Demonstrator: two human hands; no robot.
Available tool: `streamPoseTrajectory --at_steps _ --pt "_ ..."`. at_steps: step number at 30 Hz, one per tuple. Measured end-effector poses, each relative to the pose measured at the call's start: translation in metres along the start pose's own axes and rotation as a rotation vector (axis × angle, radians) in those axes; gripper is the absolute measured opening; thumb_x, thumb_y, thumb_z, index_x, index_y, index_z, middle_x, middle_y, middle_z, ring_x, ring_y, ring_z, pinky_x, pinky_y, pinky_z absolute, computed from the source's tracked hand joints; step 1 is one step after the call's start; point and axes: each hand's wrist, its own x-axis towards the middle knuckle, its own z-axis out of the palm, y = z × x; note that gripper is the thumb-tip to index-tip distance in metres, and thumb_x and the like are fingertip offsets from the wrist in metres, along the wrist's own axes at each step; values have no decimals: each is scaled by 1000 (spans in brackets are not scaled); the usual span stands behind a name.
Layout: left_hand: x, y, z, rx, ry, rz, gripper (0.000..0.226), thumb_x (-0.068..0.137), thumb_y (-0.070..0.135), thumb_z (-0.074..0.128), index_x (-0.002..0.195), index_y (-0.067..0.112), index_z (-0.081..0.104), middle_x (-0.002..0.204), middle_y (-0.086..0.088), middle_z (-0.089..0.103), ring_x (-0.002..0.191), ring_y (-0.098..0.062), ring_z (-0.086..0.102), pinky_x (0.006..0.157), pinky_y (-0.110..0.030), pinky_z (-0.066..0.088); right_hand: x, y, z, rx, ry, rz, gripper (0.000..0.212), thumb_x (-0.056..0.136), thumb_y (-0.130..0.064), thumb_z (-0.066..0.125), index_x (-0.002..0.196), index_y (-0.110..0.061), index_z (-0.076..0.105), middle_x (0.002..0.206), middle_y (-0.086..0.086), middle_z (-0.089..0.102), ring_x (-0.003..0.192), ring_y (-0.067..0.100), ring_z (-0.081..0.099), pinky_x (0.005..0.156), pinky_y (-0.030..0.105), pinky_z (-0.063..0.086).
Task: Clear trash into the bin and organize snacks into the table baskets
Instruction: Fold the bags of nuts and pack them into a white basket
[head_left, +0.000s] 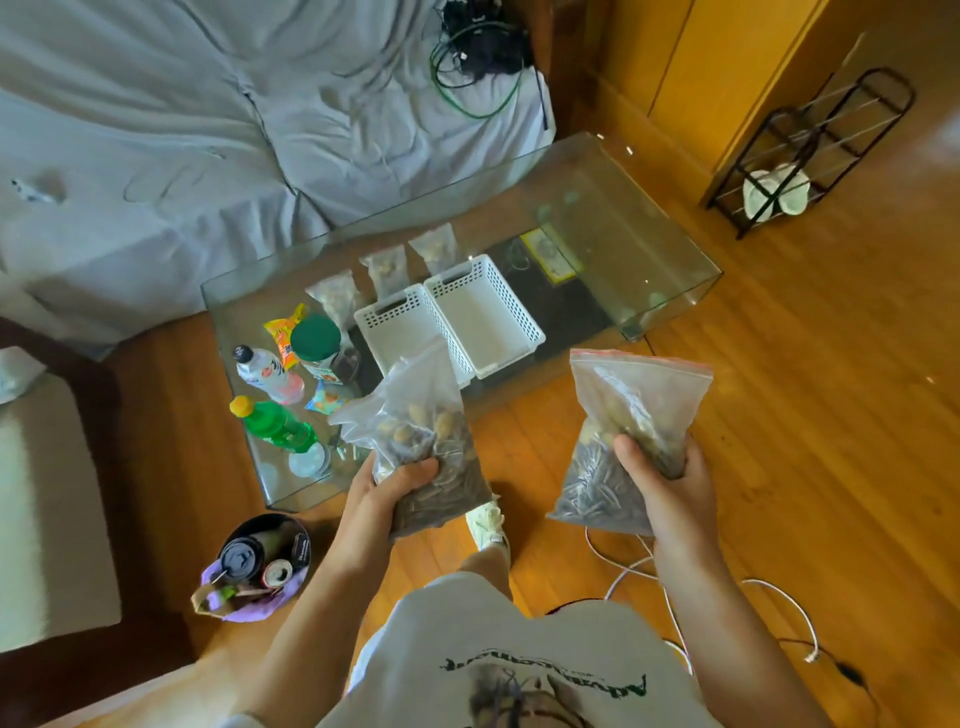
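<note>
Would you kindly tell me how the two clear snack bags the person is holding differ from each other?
The clear snack bag in the left hand has a crumpled, plain top, whereas the clear snack bag in the right hand stands straighter with a red zip strip. The left bag overlaps the glass table in view; the right bag hangs over wooden floor. Both hold tan nuts above dark seeds, gripped near the bottom.

floor: warm orange wood planks (779, 415) | landmark: glass coffee table (649, 218) | behind table: sofa under wrinkled grey cover (182, 130) | right of table: black wire rack (810, 145) against wooden cabinet doors (717, 62) | left of table: beige cushioned seat (47, 509) | light: soft daylight
</note>
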Motion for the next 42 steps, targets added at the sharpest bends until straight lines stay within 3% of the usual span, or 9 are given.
streamPoseTrajectory --at_steps 12,16,20,25,31,34,37,40,42 --pt "140 86 40 -19 43 98 41 56 34 77 96 31 68 95 -1 75 86 -16 72 65 -21 55 157 -70 79 43 -109 13 41 57 -56 70 96 -52 59 91 -32 67 86 -11 64 58 10 51" --pt "184 95 50 -87 119 56 53 57 43 76 106 28 62 100 3 75 90 -13 71 66 -18 55 213 -77 108 65 -157 64 35 62 -45 72 96 -49 63 99 -21 70 93 2 68 75 27 55" --pt "240 102 65 -124 310 12 34 62 42 72 84 18 62 72 11 73 69 -5 70 55 -17 52 278 -77 135 48 -197 137 40 62 -42 74 100 -40 63 103 -10 71 96 11 68 84 40 54" --pt "316 99 86 -177 484 -50 21 67 37 69 61 17 72 63 8 71 63 -5 67 69 -29 46 357 -66 166 -23 -245 228 46 55 -44 77 97 -44 59 103 -15 67 100 9 64 85 35 52" --pt "405 59 86 -250 643 -42 9 76 19 68 84 23 69 76 10 75 87 -17 66 78 -30 51 418 -4 209 -140 -266 306 48 71 -24 77 112 -31 52 103 -9 62 96 10 61 72 23 50" --pt "445 29 78 -233 701 -40 24 81 8 67 82 33 70 76 14 74 82 -10 67 72 -26 54 432 39 230 -202 -236 344 43 71 -26 78 103 -34 51 97 -14 59 87 6 60 66 19 50" --pt "476 -9 71 -181 704 -84 24 77 23 70 99 32 68 93 5 73 88 -12 67 76 -29 52 438 82 245 -274 -254 276 32 74 -22 76 89 -43 56 90 -15 62 77 -6 62 55 10 49" --pt "499 -46 67 -77 720 -175 43 76 28 70 117 22 61 113 -1 67 105 -15 62 91 -30 49 442 120 248 -372 -298 243 28 79 -15 71 90 -36 57 98 -7 63 86 4 62 74 23 53" --pt "506 -63 64 55 813 -199 36 83 13 67 118 19 62 116 0 64 102 -13 60 89 -11 45 445 137 243 -455 -307 229 30 80 -6 68 99 -26 57 105 -2 62 100 13 59 90 34 49"
